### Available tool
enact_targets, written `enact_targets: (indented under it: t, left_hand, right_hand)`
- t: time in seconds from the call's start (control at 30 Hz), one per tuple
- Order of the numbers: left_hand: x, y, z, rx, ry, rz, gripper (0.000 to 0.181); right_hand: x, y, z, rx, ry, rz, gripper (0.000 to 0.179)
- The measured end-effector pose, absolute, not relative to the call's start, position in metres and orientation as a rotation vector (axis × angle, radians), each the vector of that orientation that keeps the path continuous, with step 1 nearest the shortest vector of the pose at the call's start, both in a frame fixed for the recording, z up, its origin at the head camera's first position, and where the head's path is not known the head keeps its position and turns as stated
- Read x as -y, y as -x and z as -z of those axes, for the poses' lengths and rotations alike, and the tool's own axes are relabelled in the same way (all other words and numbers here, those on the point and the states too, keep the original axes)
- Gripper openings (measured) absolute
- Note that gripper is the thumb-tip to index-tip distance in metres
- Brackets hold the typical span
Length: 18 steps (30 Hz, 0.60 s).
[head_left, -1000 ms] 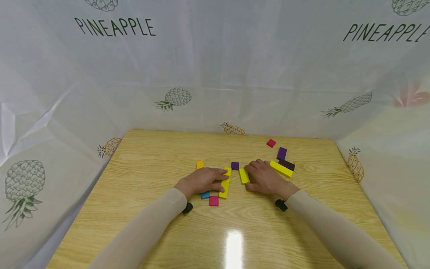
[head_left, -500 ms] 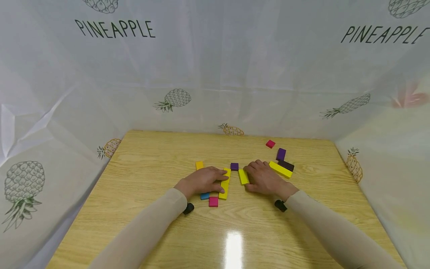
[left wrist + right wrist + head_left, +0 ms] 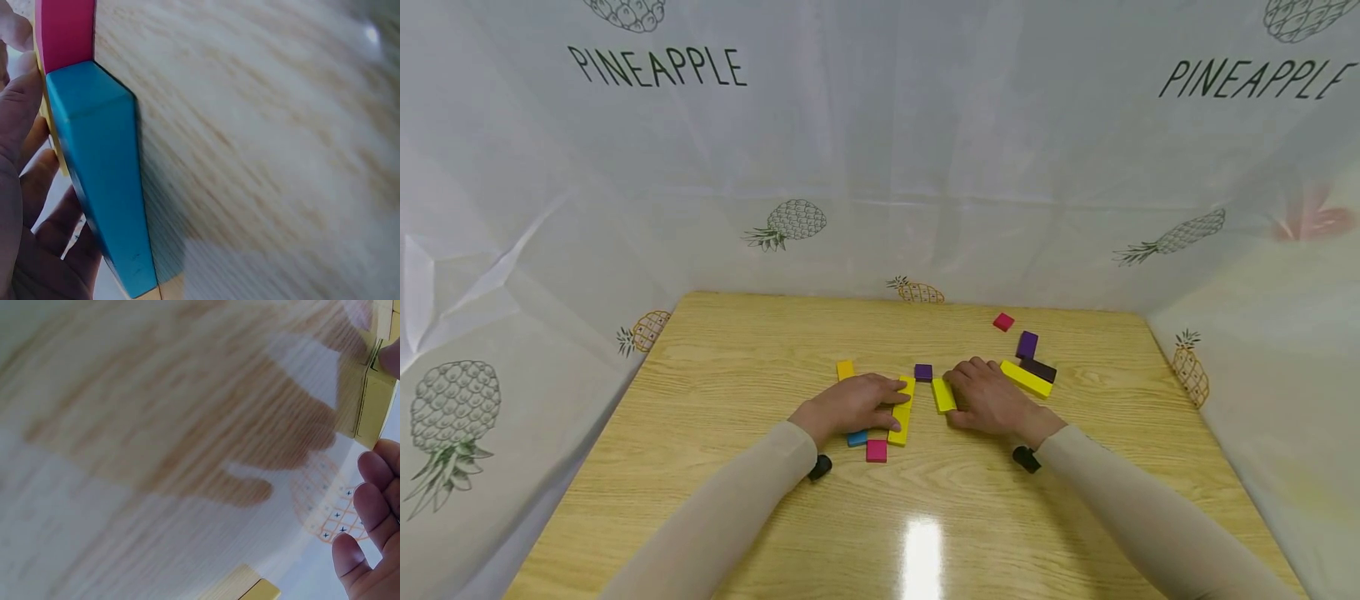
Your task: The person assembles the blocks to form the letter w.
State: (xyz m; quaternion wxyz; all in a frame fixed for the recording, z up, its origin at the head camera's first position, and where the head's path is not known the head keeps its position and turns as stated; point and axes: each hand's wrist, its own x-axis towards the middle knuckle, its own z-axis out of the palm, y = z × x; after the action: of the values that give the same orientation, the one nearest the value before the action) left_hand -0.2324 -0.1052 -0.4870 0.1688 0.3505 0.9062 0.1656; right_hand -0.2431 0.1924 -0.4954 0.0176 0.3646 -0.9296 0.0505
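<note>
In the head view, coloured blocks lie loose on the desk (image 3: 737,350). The left grip (image 3: 850,402), a bare hand, is relaxed and unclamped, fingers resting on the far yellow block (image 3: 907,386) and the near yellow block (image 3: 897,436), which line up end to end. Across a narrow gap, the right grip (image 3: 985,396) is clamped on a separate yellow block (image 3: 943,397). A purple block (image 3: 923,373) sits just beyond the gap. To do this well, I judge, the left fingers should press lightly to keep the line straight, and the right should move its block flat and square, without nudging the purple one.

In the left wrist view, the blue block (image 3: 103,181) meets the pink block (image 3: 67,31) at one end, beside the left palm; a careless palm could shift both.

In the right wrist view, thumb and a fingertip pinch opposite ends of the separate yellow block, a hold that should resist twisting if kept even.

No container shows in any view; the blocks appear to lie directly on the desk.
</note>
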Motion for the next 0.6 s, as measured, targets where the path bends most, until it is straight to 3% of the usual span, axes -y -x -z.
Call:
enact_targets:
  t: [0.37, 0.6]
  left_hand:
    - [0.107, 0.233, 0.490, -2.572, -1.054, -0.473, 0.059]
    - [0.108, 0.232, 0.490, -2.572, -1.059, -0.466, 0.060]
  right_hand:
    - [-0.196, 0.244, 0.489, 2.920, -1.060, -0.204, 0.063]
    - [-0.217, 0.256, 0.480, 2.862, -0.922, -0.238, 0.053]
